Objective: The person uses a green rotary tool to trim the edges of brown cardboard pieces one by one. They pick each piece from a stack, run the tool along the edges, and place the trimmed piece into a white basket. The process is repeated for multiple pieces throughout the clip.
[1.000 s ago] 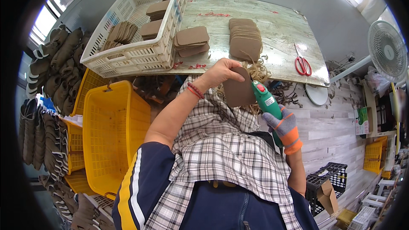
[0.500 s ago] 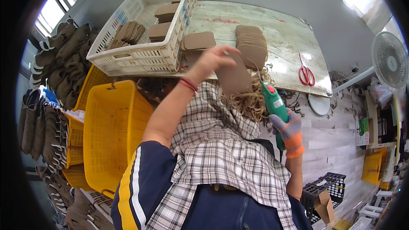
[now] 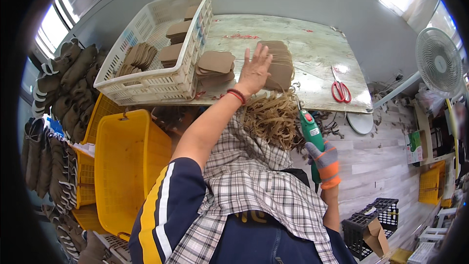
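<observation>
My bare left hand [image 3: 255, 71], with a red band at the wrist, reaches over the table with its fingers spread. Its fingertips lie at the left edge of a fanned stack of brown rounded pieces [image 3: 279, 63]; I cannot tell whether they press on it. To the left sits a smaller pile of such pieces [image 3: 215, 62]. A grey and orange glove covers my right hand [image 3: 323, 160], which is closed around a green handheld power tool [image 3: 311, 128] with a red button. The tool's narrow tip points up beside a heap of curly brown trimmings [image 3: 271, 121] near my lap.
A white slatted crate [image 3: 146, 88] with several piles of brown pieces stands at the table's left. Red-handled scissors [image 3: 341, 91] lie on the table's right. A yellow basket [image 3: 110, 166] stands left of me, a white fan [image 3: 438, 63] at right, and a black crate [image 3: 359, 237] on the floor.
My left hand held a single brown piece above the trimmings; that piece has left the hand, which now reaches the fanned stack. The right hand keeps its grip on the tool. The view has shifted slightly.
</observation>
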The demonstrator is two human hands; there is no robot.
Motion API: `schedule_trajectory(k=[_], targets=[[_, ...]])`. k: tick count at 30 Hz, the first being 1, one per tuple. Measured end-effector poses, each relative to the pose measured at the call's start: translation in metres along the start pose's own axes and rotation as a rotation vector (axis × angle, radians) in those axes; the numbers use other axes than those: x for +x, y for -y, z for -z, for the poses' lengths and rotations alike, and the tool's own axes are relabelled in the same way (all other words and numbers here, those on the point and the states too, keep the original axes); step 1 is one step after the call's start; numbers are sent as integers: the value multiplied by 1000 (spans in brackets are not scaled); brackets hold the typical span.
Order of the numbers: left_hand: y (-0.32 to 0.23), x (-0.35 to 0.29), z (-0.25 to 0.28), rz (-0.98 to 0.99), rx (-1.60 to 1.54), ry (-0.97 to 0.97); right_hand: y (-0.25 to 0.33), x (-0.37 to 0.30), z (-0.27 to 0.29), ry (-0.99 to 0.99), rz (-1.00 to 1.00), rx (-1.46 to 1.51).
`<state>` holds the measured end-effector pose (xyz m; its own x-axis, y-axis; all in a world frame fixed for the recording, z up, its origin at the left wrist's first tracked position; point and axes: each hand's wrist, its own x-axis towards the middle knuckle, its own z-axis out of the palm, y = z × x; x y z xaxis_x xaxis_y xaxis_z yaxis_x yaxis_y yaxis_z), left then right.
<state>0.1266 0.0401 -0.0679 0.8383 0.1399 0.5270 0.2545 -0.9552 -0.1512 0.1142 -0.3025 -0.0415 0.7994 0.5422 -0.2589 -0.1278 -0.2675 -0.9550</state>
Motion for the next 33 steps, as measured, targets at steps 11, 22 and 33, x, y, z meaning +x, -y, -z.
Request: schedule_trajectory(k=[11, 22, 33], targets=[[-13, -25, 1, 279, -444, 41, -12, 4, -4, -31, -6, -36], [-67, -22, 50, 1166, -2557, -496, 23, 10, -18, -133, 90, -74], [-92, 13, 60, 1119, -2928, -593, 47, 9, -28, -170, 149, -46]])
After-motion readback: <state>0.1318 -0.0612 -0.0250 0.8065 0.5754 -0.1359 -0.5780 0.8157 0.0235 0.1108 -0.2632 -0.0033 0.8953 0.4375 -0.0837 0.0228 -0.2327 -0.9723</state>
